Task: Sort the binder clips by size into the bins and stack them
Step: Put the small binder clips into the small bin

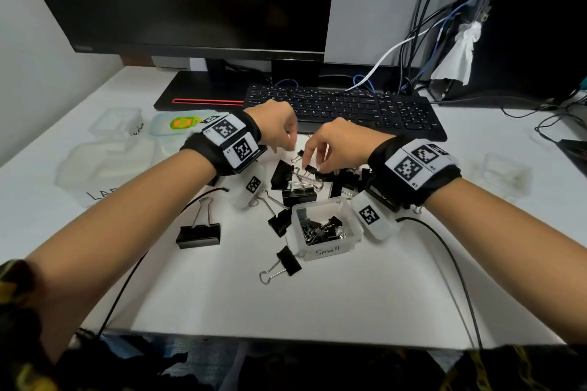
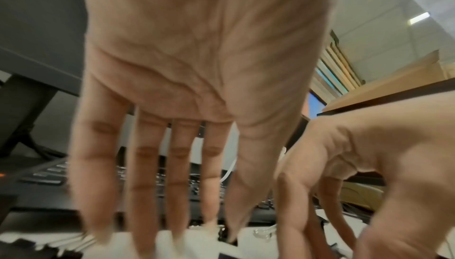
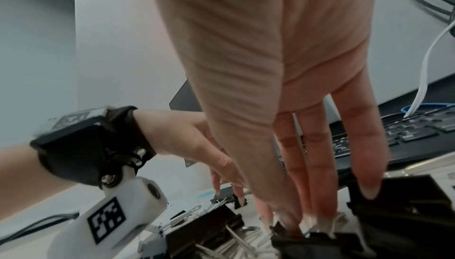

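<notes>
Black binder clips of mixed sizes lie in a pile in front of the keyboard. My left hand reaches down at the pile's far edge, thumb and index pinching a small clip. My right hand is just beside it, its fingertips pinching another small clip on top of the pile. The bin marked Small stands in front of the pile and holds several small clips. The Medium bin and the Large bin stand at the left.
A large clip and a medium clip lie loose near the Small bin. A keyboard and monitor fill the back. A lid with a green sticker lies far left; another clear container sits right. Cables hang at the right.
</notes>
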A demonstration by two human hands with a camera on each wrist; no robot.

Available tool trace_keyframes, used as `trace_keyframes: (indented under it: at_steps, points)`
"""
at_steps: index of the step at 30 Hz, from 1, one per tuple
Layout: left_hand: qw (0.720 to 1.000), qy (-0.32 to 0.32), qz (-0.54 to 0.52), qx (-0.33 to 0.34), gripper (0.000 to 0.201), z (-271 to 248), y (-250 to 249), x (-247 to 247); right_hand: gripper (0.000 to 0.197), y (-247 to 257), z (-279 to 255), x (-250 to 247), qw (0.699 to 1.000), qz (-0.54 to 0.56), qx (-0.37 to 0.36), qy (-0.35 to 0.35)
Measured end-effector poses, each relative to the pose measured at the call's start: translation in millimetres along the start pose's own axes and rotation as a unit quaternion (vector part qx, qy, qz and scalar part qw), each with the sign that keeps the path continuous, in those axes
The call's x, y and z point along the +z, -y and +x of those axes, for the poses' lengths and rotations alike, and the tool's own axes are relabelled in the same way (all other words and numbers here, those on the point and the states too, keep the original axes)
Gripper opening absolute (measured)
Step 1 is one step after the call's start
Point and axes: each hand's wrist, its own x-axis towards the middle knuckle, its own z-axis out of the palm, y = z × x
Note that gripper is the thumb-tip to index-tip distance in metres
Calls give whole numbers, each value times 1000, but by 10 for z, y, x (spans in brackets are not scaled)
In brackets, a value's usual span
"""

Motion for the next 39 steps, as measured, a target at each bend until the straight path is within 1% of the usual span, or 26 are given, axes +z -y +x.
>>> trace_keyframes:
  at_steps: [2, 4, 5, 8, 10, 15, 18, 21, 22, 25, 28, 29, 31, 32, 33, 35, 37, 39]
  points:
    - [998, 24, -30, 44, 29, 27, -17, 14, 26, 8, -6, -10, 1000, -25, 9, -15]
    - [996, 50, -7, 76, 40, 75, -38, 48, 23, 13, -9, -25, 998, -54, 15, -31]
    - [995, 52, 16, 81, 40, 103, -51, 70, 21, 9, -5, -30, 998, -58, 18, -34]
    - [996, 20, 57, 72, 27, 185, -94, 102, 16, 7, 22, -25, 998, -44, 32, -24]
    - [996, 12, 64, 61, 21, 205, -128, 97, 14, -4, 45, -10, 998, -39, 43, -17]
    - [994, 17, 81, 65, 19, 183, -165, 107, 12, -5, 9, 54, 997, -56, 35, -33]
    - [997, 19, 41, 61, 18, 139, -135, 40, 15, -1, -15, 79, 997, -59, 32, -47]
    - [998, 7, -9, 57, 13, 15, -88, -66, 28, -13, -12, 73, 998, -45, 18, -46]
    - [998, -1, -27, 65, 13, -46, -73, -93, 28, -13, -16, 67, 998, -47, 15, -42]
    - [993, -31, -76, 87, 9, -276, -66, -115, 14, -8, -20, 58, 997, -62, 14, -39]
    - [988, -75, -77, 114, 7, -499, -109, -104, 7, 17, -48, 64, 996, -77, 21, -43]
    - [985, -90, -76, 127, 9, -572, -134, -100, 6, 18, -60, 65, 996, -79, 22, -47]
    - [977, -104, -89, 161, 12, -724, -203, -94, 17, 10, -83, 65, 994, -81, 22, -64]
    - [973, -99, -101, 181, 13, -800, -244, -85, 23, 5, -96, 63, 993, -85, 22, -77]
    - [970, -89, -113, 198, 14, -868, -285, -66, 24, -2, -110, 58, 992, -87, 23, -88]
    - [967, -64, -118, 217, 14, -963, -363, 0, 18, -22, -141, 38, 990, -85, 28, -105]
    - [970, -48, -91, 219, 14, -1000, -412, 103, 15, -45, -169, 14, 990, -76, 24, -114]
    - [975, -41, -37, 217, 12, -1014, -440, 221, 14, -66, -200, -17, 991, -61, 20, -119]
